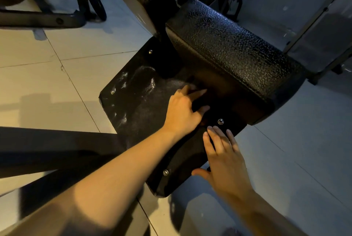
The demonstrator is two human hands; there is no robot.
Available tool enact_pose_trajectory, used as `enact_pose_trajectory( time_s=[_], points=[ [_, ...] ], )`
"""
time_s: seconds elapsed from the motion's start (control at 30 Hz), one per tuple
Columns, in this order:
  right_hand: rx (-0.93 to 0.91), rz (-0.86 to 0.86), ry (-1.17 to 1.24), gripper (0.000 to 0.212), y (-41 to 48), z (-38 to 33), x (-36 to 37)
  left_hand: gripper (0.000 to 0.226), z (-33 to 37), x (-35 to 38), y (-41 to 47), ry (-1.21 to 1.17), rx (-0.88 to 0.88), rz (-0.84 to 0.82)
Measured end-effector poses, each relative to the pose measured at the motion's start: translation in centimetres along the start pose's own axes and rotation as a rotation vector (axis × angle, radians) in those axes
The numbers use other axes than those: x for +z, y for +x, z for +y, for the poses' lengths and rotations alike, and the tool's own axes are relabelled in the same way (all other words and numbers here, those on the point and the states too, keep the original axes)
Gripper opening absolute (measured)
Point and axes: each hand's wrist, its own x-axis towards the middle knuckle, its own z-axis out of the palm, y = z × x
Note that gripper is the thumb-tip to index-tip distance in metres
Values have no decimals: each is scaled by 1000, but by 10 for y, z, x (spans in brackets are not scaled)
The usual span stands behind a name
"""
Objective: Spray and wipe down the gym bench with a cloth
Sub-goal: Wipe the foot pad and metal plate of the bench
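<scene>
Two hands are on the black panel [137,106] under the bench seat [228,51]. On the left hand [182,110], fingers and thumb half-curve around something dark; cloth or bare panel, cannot tell. On the right hand [226,159], fingers are straight and relaxed, flat on the panel's near edge, just beside a rivet [220,121]. Pale smears [123,83] mark the panel's left part. The bench seat overhangs the panel beyond both hands. Tiled floor [47,74] surrounds it.

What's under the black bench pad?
A flat black plate with silver bolts and pale smears; the left hand rests on it. Farther in, the bench pad covers it; too dark to tell.
</scene>
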Motion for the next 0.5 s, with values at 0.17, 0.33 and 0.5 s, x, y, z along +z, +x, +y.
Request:
enact_pose_trajectory(
  time_s=[0.17, 0.33, 0.5],
  points=[
    [20, -24, 8, 112, -1, -2, -2, 52, -35, -18, 12, 107, -215, 134],
    [33, -42, 29, 114, 0, -4, -2, 51, -72, -40, 2, 79, -702, 258],
    [19, -48, 12, 112, 0, -3, -2, 46, -18, -12, -15, -2, -285, 95]
  ],
)
